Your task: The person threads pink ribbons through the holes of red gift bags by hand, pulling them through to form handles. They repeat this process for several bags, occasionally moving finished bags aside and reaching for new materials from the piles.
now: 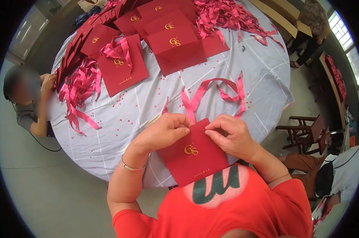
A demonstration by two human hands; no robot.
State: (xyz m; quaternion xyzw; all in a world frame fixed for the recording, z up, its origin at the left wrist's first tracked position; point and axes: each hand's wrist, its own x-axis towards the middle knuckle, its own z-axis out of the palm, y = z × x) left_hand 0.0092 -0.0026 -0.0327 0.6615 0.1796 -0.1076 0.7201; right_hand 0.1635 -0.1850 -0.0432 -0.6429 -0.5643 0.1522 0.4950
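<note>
A red paper gift bag [193, 160] with a gold logo lies flat and tilted against my front, over the near table edge. My left hand [167, 131] is closed in a pinch at its top left edge, a bracelet on that wrist. At the top right edge, the thumb and forefinger of my right hand [233, 137] also pinch together. Whether a ribbon end is between those fingertips is too small to tell. A pink ribbon [211, 81] loops on the cloth just beyond the bag, one end running down behind my left fingers.
On the round table's pale cloth [147, 107] lie stacked red bags [179, 51], a bag topped with ribbon [124, 73], and ribbon heaps at left [80, 81] and far right [243, 20]. Small red dots are scattered about. People are at left and right; a wooden stool [308, 133] stands right.
</note>
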